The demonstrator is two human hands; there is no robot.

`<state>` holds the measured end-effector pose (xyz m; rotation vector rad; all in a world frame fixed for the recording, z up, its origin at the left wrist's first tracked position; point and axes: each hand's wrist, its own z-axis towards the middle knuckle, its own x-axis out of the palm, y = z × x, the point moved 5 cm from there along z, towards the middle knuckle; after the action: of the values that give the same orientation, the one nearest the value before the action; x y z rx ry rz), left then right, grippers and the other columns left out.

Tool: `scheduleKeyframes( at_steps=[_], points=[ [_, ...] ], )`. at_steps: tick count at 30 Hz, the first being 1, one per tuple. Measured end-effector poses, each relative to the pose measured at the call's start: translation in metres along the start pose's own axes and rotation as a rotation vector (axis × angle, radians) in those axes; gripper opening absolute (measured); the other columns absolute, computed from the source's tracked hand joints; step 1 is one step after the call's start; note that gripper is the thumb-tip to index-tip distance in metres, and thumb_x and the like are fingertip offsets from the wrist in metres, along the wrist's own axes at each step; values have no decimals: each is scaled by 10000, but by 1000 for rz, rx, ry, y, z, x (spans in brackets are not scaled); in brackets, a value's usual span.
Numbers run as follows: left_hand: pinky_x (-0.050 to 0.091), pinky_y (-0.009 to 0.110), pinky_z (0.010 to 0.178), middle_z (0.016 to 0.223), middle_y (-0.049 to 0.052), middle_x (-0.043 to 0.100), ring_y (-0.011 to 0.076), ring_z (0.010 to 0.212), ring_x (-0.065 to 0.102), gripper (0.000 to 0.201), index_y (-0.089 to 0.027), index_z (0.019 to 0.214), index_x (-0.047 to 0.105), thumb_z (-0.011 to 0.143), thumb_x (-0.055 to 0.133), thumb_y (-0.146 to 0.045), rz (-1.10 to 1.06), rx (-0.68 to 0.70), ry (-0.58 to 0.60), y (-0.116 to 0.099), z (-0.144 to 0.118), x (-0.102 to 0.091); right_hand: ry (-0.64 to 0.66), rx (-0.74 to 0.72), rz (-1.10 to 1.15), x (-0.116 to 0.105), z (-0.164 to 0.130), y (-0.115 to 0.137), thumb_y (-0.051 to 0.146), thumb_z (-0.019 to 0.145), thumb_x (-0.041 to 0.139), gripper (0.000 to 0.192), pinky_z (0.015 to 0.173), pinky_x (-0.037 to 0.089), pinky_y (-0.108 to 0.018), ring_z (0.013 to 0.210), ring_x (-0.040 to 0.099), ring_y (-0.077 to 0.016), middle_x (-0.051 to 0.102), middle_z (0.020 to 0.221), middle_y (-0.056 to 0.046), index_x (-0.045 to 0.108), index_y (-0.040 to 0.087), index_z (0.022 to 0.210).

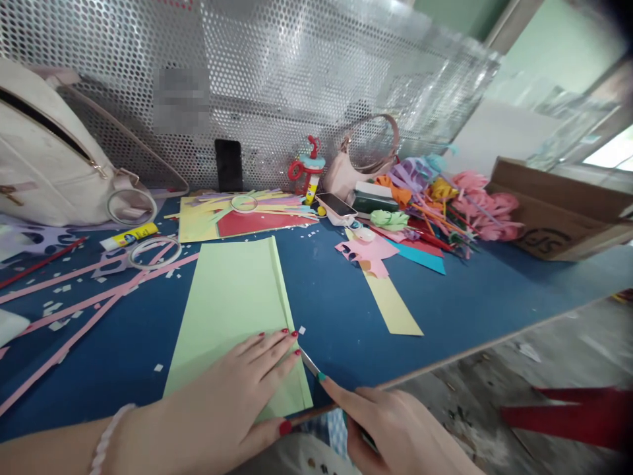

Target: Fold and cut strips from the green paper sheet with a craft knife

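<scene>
A light green sheet of paper [232,284] lies on the blue table, with a narrow strip folded over along its right edge. My left hand [247,379] rests flat on the sheet's lower part, its fingertips reaching the folded edge. In my right hand [388,419] is a utility knife [310,363], gripped low near the table's front edge with the index finger along it. Its thin blade points up and left at the fold, close to my left fingertips. Most of the handle is hidden by my fingers, and whether the blade is inside the fold I cannot tell.
Pink paper strips [89,310], a glue stick [129,235] and a tape roll [155,253] lie left. Coloured strips on yellow paper [195,224] are behind. Rightward lie a pale yellow strip [390,303], paper flowers [489,201] and a cardboard box [554,218]. The table edge [445,356] runs along the front.
</scene>
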<state>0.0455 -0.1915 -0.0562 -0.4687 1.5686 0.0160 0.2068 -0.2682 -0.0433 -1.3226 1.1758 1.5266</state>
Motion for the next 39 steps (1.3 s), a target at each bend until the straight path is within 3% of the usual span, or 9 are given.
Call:
scheduleKeyframes(
  at_steps=[13, 18, 27, 33, 39],
  points=[
    [284, 470, 1135, 1534, 121, 176, 292, 1405, 242, 604, -124, 1475, 295, 943, 463, -354, -92, -47, 123, -1, 10, -8, 114, -46, -38, 2, 26, -8, 125, 759, 470, 534, 442, 414, -232, 498, 618, -134, 698, 690, -10, 582, 171, 1279],
    [262, 444, 1151, 1533, 120, 201, 275, 1404, 256, 599, -148, 1481, 287, 957, 447, -388, -132, -27, 78, 1, 8, -6, 122, -18, -7, 3, 31, -11, 114, 773, 464, 555, 455, 412, -218, 517, 609, -124, 698, 706, -17, 546, 182, 1317],
    [295, 442, 1133, 1531, 115, 199, 289, 1396, 274, 619, -136, 1480, 287, 950, 450, -411, -37, -52, 187, 0, 12, -4, 11, -56, -43, 5, 45, -18, 89, 739, 397, 548, 410, 355, -280, 455, 596, -151, 659, 616, 12, 611, 182, 1236],
    [287, 437, 1139, 1521, 116, 251, 286, 1382, 312, 592, -127, 1460, 335, 947, 472, -390, -85, -31, 64, 0, 9, -6, 89, 22, 37, 1, 57, -21, 92, 764, 403, 509, 458, 399, -258, 542, 647, -163, 681, 654, -6, 634, 196, 1206],
    [288, 456, 1133, 1522, 127, 239, 298, 1383, 304, 590, -121, 1462, 328, 949, 452, -385, -85, -35, 78, 1, 7, -3, 110, 68, 59, 0, 66, -25, 113, 785, 420, 511, 509, 433, -246, 613, 670, -166, 712, 722, -28, 609, 191, 1254]
  ],
)
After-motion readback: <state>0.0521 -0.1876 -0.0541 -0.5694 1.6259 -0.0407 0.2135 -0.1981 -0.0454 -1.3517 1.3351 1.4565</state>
